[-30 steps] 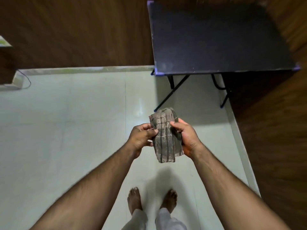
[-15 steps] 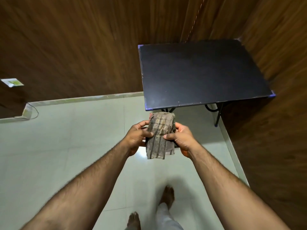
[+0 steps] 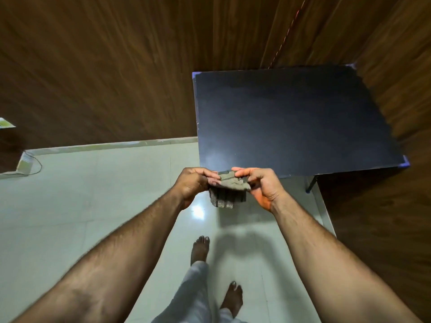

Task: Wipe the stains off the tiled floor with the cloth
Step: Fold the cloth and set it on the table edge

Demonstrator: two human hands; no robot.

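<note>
A folded grey-brown striped cloth (image 3: 229,191) is held up in the air in front of me, over the pale green tiled floor (image 3: 81,201). My left hand (image 3: 194,184) grips its left edge and my right hand (image 3: 262,186) pinches its right edge, with fingers of both on top of the fold. The cloth's lower part hangs down between the hands. No stain shows clearly on the glossy tiles. My bare feet (image 3: 199,249) stand on the floor below.
A black folding table (image 3: 291,120) stands just beyond my hands, in the corner of dark wood-panelled walls (image 3: 105,66). A pale skirting strip (image 3: 105,145) runs along the wall. At the far left a thin cable (image 3: 35,165) lies near the wall corner.
I have stepped towards the table, which looks nearer now. The cloth went from hanging upright between my hands to lying more folded and flat, and my hands rose a little.
</note>
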